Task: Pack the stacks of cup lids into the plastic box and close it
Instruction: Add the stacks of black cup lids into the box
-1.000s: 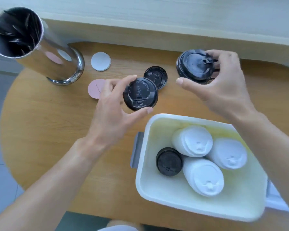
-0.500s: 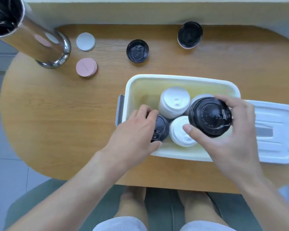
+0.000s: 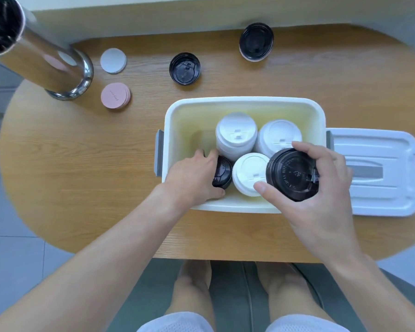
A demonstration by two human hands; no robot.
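1. Since half a second ago little has shifted: both hands stay low over the plastic box (image 3: 244, 103), and the right hand's black stack sits slightly lower against the white stacks.
2. That plastic box stands open near the front edge of the bench (image 3: 82, 164), its long axis running left to right along the edge.
3. Left hand (image 3: 194, 176) is inside the box at its front-left corner, closed around a small black lid stack (image 3: 223, 172) whose top faces up and slightly right.
4. Right hand (image 3: 321, 188) is clamped on a larger black lid stack (image 3: 291, 174), thumb at its front-left rim, fingers over the back-right; its top faces the camera, above the box's front-right part.
5. Three white lid stacks (image 3: 236, 135) stand upright in the box, tops up, touching one another between the two hands.
6. Box lid (image 3: 381, 149) lies flat just beside the box's right end.
7. Two loose black lids (image 3: 185, 68) rest near the back edge, well apart from the hands.
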